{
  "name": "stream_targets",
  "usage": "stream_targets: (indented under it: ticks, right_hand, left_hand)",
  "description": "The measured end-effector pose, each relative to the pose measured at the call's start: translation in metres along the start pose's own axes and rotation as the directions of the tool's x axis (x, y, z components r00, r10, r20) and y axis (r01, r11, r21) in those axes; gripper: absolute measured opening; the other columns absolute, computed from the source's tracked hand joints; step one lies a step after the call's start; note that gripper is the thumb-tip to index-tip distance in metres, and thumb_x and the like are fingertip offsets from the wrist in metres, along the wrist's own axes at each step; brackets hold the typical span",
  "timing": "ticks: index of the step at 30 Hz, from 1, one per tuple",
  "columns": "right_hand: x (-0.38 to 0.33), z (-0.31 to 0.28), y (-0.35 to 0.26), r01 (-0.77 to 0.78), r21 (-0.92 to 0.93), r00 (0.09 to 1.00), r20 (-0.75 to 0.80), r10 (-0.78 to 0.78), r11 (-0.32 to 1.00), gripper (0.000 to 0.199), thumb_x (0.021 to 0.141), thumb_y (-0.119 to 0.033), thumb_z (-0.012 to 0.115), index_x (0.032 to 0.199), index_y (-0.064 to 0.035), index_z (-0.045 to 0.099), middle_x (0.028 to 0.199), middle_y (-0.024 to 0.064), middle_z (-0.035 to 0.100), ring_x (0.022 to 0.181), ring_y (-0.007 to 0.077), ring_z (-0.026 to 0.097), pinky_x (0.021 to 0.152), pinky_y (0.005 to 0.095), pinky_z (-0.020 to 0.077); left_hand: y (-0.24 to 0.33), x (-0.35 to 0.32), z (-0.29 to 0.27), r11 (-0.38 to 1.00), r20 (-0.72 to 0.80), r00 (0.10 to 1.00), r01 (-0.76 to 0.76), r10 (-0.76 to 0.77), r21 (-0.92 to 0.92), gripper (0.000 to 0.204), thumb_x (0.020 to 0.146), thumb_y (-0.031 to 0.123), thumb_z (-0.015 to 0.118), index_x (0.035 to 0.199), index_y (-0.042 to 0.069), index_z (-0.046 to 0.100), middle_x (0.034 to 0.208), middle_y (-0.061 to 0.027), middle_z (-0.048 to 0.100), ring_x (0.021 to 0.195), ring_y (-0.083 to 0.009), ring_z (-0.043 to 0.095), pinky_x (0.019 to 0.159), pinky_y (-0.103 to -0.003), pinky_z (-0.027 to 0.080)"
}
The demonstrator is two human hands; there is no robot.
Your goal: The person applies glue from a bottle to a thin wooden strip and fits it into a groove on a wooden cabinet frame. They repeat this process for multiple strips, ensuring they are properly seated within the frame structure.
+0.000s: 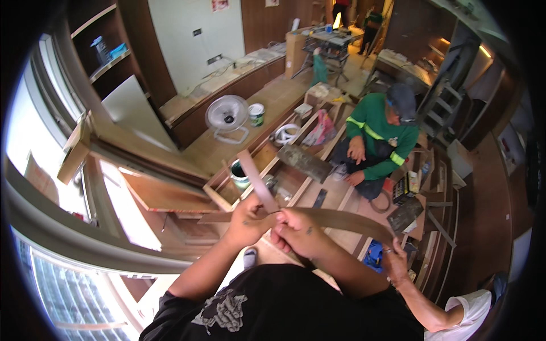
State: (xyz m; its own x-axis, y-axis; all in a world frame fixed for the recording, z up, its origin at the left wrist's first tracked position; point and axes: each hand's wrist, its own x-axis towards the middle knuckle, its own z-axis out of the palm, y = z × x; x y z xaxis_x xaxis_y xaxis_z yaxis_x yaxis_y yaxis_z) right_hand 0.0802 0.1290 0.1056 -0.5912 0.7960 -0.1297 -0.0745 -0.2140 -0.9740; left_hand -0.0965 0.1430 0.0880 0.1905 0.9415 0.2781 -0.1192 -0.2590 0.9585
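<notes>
Surroundings: one white fan [227, 115], two paint cans [256, 113], open wooden floor frame [296, 165], one crouching person in green [378, 142]; a co-worker's hand [394, 262] grips the far end. Item: one long, thin brown veneer strip [341, 219], bent upward, pinched closed between left hand [248, 219] and right hand [298, 230] at chest height.

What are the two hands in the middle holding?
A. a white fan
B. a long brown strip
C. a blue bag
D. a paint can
B: the left hand and the right hand both pinch a long brown strip that runs off to the right, where another person's hand also holds it.
</notes>
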Motion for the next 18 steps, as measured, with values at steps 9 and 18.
stream_targets:
  ticks: [9,18]
  right_hand:
    - [-0.011,0.005,0.004,0.015,-0.174,0.997,0.077,-0.001,0.985,0.018,0.102,-0.008,0.047,0.116,-0.0026,0.057,0.074,-0.0006,0.057,0.061,0.0072,0.052,0.057,0.0250,0.0454]
    - [-0.048,-0.031,-0.003,0.019,0.014,0.995,-0.096,-0.018,1.000,0.020,0.105,-0.015,0.049,0.113,0.0017,0.057,0.071,-0.0006,0.052,0.058,0.0054,0.044,0.051,0.0227,0.0379]
  left_hand:
    - [0.001,0.031,-0.019,0.998,-0.454,0.889,0.056,-0.053,-0.007,0.050,0.106,0.032,0.055,0.062,0.009,0.054,0.057,0.0041,0.050,0.052,-0.0045,0.041,0.049,-0.024,0.035]
    - [0.059,0.027,-0.038,0.896,-0.046,0.972,-0.193,0.229,0.400,0.004,0.095,0.002,0.063,0.097,0.004,0.065,0.087,-0.0031,0.061,0.081,-0.0137,0.058,0.069,-0.028,0.046]
